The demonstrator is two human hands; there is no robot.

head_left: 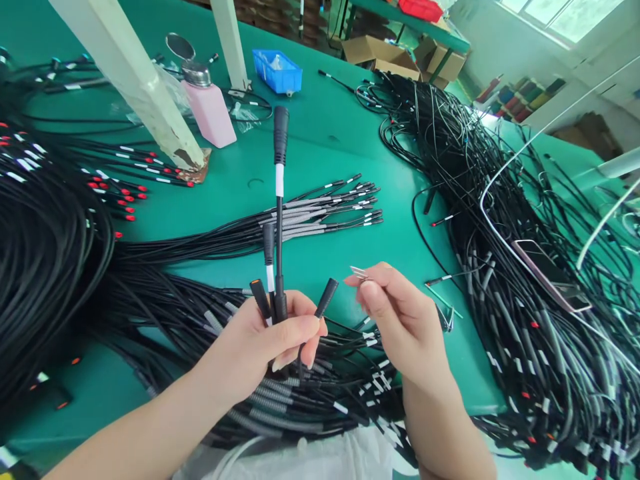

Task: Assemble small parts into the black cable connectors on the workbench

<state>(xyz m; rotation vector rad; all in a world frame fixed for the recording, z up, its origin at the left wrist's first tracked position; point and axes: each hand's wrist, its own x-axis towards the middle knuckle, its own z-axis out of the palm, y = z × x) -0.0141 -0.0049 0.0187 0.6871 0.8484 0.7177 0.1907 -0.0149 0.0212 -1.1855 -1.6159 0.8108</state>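
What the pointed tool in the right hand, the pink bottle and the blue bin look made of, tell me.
Pointed tool in the right hand: apparently bare metal, given its silvery glint.
Pink bottle: likely plastic, smooth and opaque with soft sheen.
Blue bin: probably molded plastic, evenly coloured, thin-walled.

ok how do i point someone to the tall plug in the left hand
On the green table, look for the blue bin near the far edge, then drop straight down to the left hand. The tall plug is black and stands upright above it, rising well past the three shorter plugs in the same hand.
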